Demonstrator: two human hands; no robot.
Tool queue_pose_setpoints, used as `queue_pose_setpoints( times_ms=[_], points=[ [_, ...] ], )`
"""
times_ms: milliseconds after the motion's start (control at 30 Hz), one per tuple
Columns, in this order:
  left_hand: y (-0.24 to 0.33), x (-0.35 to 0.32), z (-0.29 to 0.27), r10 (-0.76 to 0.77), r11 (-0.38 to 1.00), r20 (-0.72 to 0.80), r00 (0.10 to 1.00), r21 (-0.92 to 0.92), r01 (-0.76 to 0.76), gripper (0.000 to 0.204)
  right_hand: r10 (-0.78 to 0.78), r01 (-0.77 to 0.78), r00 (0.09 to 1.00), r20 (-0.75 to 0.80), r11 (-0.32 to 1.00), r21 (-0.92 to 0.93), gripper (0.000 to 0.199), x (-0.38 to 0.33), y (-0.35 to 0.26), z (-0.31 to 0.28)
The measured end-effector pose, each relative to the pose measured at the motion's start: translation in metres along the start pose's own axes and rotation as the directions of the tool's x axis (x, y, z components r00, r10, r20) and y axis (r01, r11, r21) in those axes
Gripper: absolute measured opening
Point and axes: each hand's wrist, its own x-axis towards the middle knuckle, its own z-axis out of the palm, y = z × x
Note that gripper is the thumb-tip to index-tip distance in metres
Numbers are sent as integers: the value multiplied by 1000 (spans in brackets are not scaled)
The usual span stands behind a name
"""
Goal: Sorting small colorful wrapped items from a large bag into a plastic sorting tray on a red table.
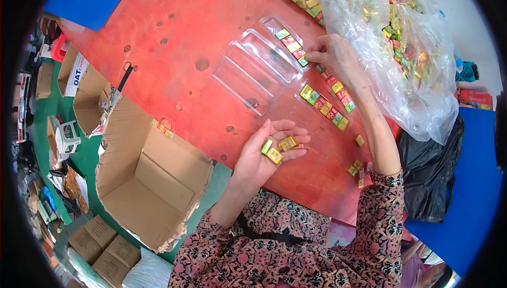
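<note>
My left hand [269, 148] is palm up over the red table, fingers loosely spread, with several small wrapped candies [273, 155] in yellow and green lying in it. My right hand [338, 55] reaches to the far side, its thumb and fingertips bent together beside a clear plastic tray [248, 79]. Whatever those fingertips hold is hidden. In the tray's far-right slot lies a row of candies [290, 45] in green, red and yellow. Nearer me, another candy row [323, 107] runs slantwise, and a third row [340, 95] lies partly under my right wrist.
A large clear plastic bag [391, 71] of similar candies stands at the far right. Loose candies [356, 169] lie by my right elbow. An open cardboard box [153, 177] adjoins the table's left edge. A black bag [433, 166] hangs at right.
</note>
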Motion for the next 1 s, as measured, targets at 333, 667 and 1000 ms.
queue_pose_setpoints(
  times_ms=[333,667,1000],
  points=[
    [128,38,48,414,781,-94,906,549,-300,17,-402,356,890,-217,908,-220,6,-36,12,16],
    [182,187,46,385,-621,249,889,782,50,22,-353,305,929,-110,900,-311,21,-46,-1,20],
    [187,192,43,326,-296,3,945,950,99,18,-414,342,897,-154,872,-351,9,-26,-5,31]
  ],
)
